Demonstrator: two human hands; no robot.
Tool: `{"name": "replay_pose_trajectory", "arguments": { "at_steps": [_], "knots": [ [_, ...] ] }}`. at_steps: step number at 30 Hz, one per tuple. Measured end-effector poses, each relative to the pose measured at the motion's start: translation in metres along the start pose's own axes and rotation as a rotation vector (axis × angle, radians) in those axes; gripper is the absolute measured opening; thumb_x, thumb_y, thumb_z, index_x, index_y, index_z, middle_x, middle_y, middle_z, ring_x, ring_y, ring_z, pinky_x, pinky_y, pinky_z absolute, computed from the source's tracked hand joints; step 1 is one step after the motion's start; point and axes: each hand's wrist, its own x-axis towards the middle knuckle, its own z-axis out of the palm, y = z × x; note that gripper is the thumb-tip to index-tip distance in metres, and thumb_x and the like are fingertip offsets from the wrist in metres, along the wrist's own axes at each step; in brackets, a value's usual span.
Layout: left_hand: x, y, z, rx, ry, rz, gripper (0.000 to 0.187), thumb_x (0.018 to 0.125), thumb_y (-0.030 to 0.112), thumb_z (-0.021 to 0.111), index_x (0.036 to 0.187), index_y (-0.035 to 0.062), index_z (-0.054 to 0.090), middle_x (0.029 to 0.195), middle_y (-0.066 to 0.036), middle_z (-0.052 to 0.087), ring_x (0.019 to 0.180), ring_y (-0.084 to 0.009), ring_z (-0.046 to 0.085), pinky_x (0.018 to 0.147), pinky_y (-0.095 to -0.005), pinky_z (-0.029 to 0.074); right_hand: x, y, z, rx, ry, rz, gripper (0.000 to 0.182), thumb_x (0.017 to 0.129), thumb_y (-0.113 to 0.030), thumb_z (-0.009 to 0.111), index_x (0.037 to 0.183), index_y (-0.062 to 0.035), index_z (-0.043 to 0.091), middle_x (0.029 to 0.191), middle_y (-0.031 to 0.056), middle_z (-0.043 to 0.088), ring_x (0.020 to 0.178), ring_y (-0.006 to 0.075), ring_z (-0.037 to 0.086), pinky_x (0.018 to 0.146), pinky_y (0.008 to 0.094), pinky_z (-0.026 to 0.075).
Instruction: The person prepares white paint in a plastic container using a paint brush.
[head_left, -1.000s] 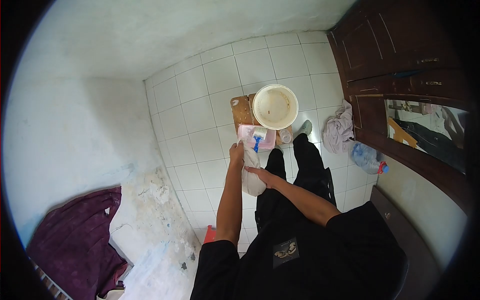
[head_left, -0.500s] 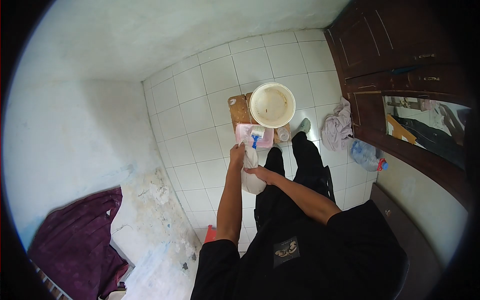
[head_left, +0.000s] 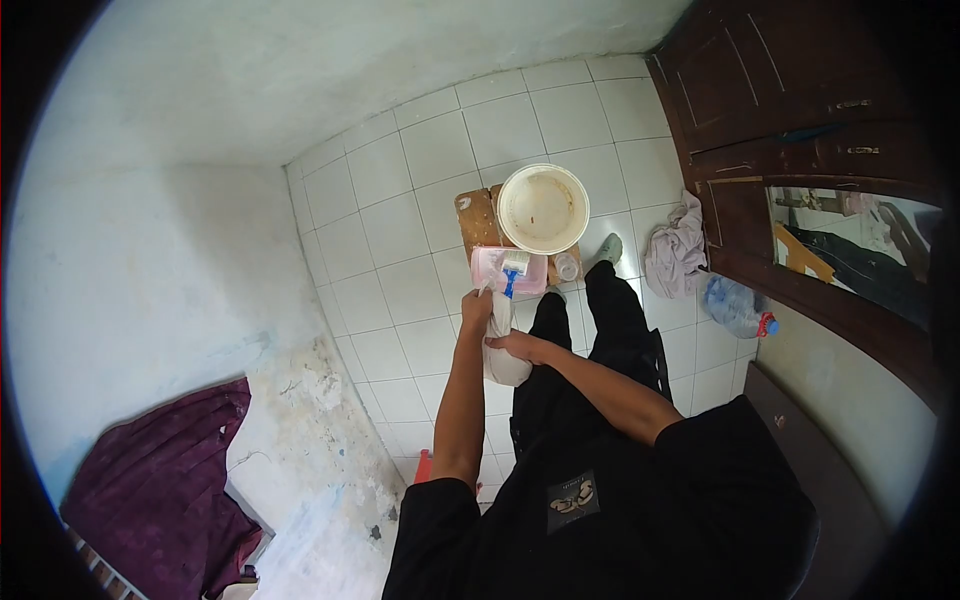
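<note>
Both of my hands are closed on a white plastic bag [head_left: 510, 370] with a bulging, filled lower end. My left hand [head_left: 477, 306] pinches its narrow upper end, close to the near edge of a pink paint tray [head_left: 483, 262]. Lower down, my right hand [head_left: 517, 345] grips the middle of the bag. A paint roller [head_left: 514, 265] with a pale cover and a blue handle lies in the tray. What fills the bag is hidden.
Behind the tray, a white bucket [head_left: 543, 209] stands on a wooden board [head_left: 475, 220], with a clear plastic cup [head_left: 566, 267] beside the tray. To the right lie a crumpled cloth [head_left: 676, 250] and a large water bottle [head_left: 735, 308] near a dark wooden cabinet [head_left: 740, 215].
My hands and the bag hold nearly the same place. The view has shifted very slightly.
</note>
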Motion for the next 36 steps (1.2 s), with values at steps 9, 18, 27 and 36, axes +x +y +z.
{"name": "replay_pose_trajectory", "arguments": {
  "at_steps": [9, 18, 27, 36],
  "knots": [
    [-0.001, 0.005, 0.000, 0.104, -0.053, 0.014, 0.029, 0.084, 0.022, 0.057, 0.079, -0.0049, 0.063, 0.065, -0.007, 0.060, 0.057, -0.0157, 0.054, 0.053, -0.0314, 0.041, 0.003, 0.000, 0.000, -0.045, 0.006, -0.014, 0.048, 0.095, -0.027, 0.050, 0.137, -0.0051, 0.040, 0.127, 0.0149, 0.054, 0.113, 0.0290, 0.056, 0.097, 0.0395, 0.041],
    [-0.001, 0.004, 0.006, 0.112, -0.073, 0.049, 0.031, 0.085, 0.022, 0.059, 0.092, -0.0068, 0.064, 0.070, -0.010, 0.064, 0.062, -0.0177, 0.059, 0.057, -0.0312, 0.046, 0.002, 0.001, -0.001, -0.050, 0.029, -0.012, 0.047, 0.095, -0.027, 0.050, 0.135, -0.0040, 0.041, 0.125, 0.0141, 0.056, 0.113, 0.0288, 0.056, 0.096, 0.0387, 0.041],
    [-0.003, 0.006, 0.007, 0.184, -0.073, 0.071, 0.034, 0.085, 0.022, 0.060, 0.099, -0.0085, 0.062, 0.074, -0.014, 0.066, 0.063, -0.0193, 0.063, 0.058, -0.0313, 0.049, -0.003, -0.001, 0.001, -0.064, 0.071, -0.014, 0.045, 0.095, -0.027, 0.051, 0.133, -0.0039, 0.042, 0.123, 0.0141, 0.057, 0.110, 0.0287, 0.057, 0.095, 0.0401, 0.042],
    [-0.009, 0.000, 0.003, 0.215, -0.015, 0.131, 0.032, 0.084, 0.022, 0.060, 0.095, -0.0080, 0.063, 0.072, -0.016, 0.066, 0.060, -0.0220, 0.064, 0.056, -0.0340, 0.048, 0.004, 0.012, 0.002, -0.072, 0.027, -0.058, 0.048, 0.094, -0.034, 0.054, 0.131, -0.0051, 0.046, 0.118, 0.0116, 0.060, 0.103, 0.0248, 0.060, 0.092, 0.0367, 0.045]
  ]
}}
